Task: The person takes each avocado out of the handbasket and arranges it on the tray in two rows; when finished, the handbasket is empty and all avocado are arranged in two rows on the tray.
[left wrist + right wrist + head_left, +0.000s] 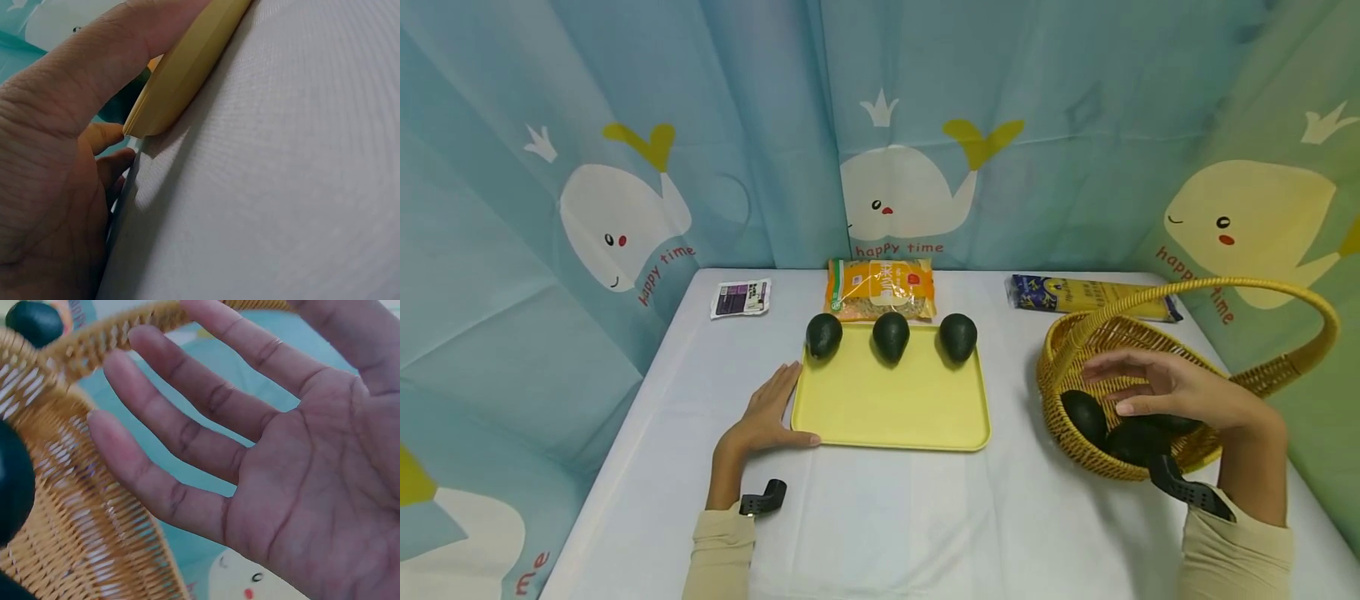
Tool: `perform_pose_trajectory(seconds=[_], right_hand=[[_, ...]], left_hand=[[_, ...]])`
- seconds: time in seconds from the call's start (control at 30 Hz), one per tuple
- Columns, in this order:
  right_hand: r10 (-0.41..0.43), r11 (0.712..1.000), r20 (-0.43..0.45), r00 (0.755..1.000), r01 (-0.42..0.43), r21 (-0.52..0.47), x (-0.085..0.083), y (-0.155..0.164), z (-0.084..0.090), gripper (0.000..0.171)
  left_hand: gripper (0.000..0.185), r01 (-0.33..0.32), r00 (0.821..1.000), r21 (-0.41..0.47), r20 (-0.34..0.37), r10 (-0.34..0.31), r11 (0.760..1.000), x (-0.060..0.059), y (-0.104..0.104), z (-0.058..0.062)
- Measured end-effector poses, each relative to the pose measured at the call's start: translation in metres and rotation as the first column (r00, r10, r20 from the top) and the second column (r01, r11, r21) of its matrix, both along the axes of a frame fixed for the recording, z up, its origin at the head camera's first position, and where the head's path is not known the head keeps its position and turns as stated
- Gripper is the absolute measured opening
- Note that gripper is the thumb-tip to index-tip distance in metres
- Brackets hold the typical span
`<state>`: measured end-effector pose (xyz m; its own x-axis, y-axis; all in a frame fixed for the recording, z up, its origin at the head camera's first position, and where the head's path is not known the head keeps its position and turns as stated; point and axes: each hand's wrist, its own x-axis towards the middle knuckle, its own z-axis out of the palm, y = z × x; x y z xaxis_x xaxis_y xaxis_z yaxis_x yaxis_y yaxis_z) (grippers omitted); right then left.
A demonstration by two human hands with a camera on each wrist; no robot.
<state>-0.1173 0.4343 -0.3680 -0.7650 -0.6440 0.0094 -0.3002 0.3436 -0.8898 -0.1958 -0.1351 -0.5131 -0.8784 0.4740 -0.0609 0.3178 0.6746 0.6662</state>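
White tablecloth [880, 517], whale curtains [895, 192]; left grip [765, 414] flat, right grip [1180, 392] spread open.

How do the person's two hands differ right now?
The left hand lies flat on the table, its thumb against the yellow tray's edge; the right hand hovers in the air over the wicker basket. The left touches the tray; the right touches nothing. Both are open and empty, with beige sleeves.

Your right hand [1172, 392] covers part of the avocados [1131, 437] in the basket [1075, 342], so their count stays unclear. The left wrist view cuts off the tray [181, 69]. The small packet's [741, 297] print is unreadable.
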Motion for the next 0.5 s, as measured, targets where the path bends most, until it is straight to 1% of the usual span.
perform_pose_trajectory(seconds=[0.1, 0.2, 0.3, 0.5], right_hand=[[-0.053, 0.992, -0.020, 0.998, 0.055, 0.112, -0.007, 0.006, -0.006, 0.049], [-0.049, 0.984, -0.021, 0.999, 0.051, 0.172, -0.016, 0.011, -0.013, 0.049], [-0.032, 0.985, 0.003, 0.999, 0.032, 0.171, -0.024, 0.015, -0.020, 0.048], [-0.012, 0.985, 0.105, 0.994, -0.007, 0.173, -0.038, 0.021, -0.032, 0.046]], left_hand=[[0.130, 0.003, 1.000, -0.003, 0.000, -0.003, 1.000, 0.000, 0.000, -0.001], [0.130, 0.008, 1.000, -0.002, -0.002, -0.008, 1.000, 0.000, 0.000, -0.002], [0.130, 0.011, 1.000, 0.008, -0.010, -0.011, 1.000, 0.000, 0.001, -0.002], [0.130, 0.009, 1.000, 0.006, -0.017, -0.009, 1.000, -0.001, 0.001, -0.001]])
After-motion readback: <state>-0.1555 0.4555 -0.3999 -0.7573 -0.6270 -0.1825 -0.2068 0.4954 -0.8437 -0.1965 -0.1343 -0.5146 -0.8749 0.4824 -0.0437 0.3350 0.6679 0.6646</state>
